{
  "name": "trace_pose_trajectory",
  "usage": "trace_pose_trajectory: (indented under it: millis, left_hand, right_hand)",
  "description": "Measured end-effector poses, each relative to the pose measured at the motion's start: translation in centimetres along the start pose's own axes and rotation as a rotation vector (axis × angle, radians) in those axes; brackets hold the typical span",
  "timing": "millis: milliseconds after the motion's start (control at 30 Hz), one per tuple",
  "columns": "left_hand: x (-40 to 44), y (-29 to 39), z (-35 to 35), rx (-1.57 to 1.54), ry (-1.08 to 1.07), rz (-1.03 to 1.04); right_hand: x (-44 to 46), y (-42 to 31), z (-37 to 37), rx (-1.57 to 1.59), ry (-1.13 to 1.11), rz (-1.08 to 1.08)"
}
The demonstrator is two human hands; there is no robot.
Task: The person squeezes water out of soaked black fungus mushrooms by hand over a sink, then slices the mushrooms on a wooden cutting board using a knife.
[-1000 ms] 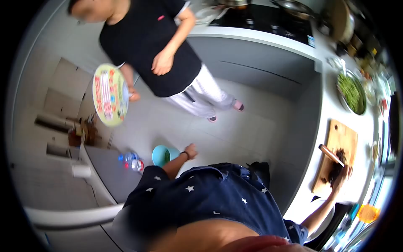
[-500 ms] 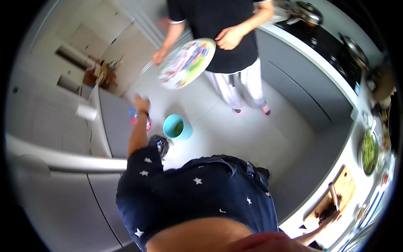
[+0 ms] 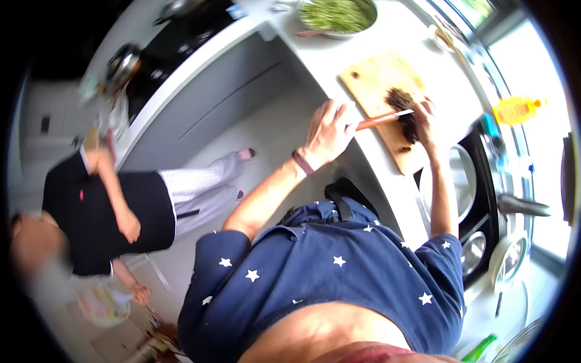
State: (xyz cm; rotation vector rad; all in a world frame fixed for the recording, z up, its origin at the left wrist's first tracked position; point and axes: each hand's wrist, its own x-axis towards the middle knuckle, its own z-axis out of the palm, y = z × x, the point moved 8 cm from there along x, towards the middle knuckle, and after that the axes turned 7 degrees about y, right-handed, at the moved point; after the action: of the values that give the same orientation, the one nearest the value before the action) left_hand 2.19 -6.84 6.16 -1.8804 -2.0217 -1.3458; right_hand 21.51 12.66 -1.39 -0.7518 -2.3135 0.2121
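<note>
My left hand (image 3: 327, 134), with a dark band at its wrist, is closed at the near end of a knife (image 3: 380, 120). The knife lies across a wooden cutting board (image 3: 365, 77), its brown part towards my left hand and its pale tip over the food. Dark chopped food (image 3: 399, 100) forms a pile at the middle of the board. My right hand (image 3: 426, 121) has its fingers curled against the pile's right side, beside the knife tip; its fingertips are partly hidden.
A bowl of green strips (image 3: 339, 17) stands beyond the board. Right of it are a sink (image 3: 463, 181), a faucet (image 3: 523, 206) and an orange bottle (image 3: 514, 111). Another person (image 3: 115, 212) stands at the left, holding a round fan (image 3: 104, 304). A stove (image 3: 175, 48) is at the upper left.
The view has turned towards the counter. My left hand has moved from over the floor near the blue bin to the knife. My right hand has stayed at the dark food.
</note>
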Motion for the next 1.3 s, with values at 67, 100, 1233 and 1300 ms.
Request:
trace_pose_trajectory:
  millis: [67,100,1233,1300]
  left_hand:
    - [3.1,1.3,5.0,0.086,-0.253,0.067]
    - [3.4,1.6,6.9,0.106,-0.414,0.065]
    - [6.2,-4.1,18.1,-0.392,-0.871,-0.149]
    - [6.0,-4.2,18.2,-0.368,-0.847,-0.120]
  right_hand:
    - [-0.7,-0.2,-0.1,-0.040,0.031,-0.022]
    - [-0.2,-1.6,-0.9,-0.086,-0.041,0.052]
    - [-13.5,-6.0,-5.4,-0.432,0.600,0.943]
    - [-14.2,-3.6,-6.9,-0.471,0.613,1.061]
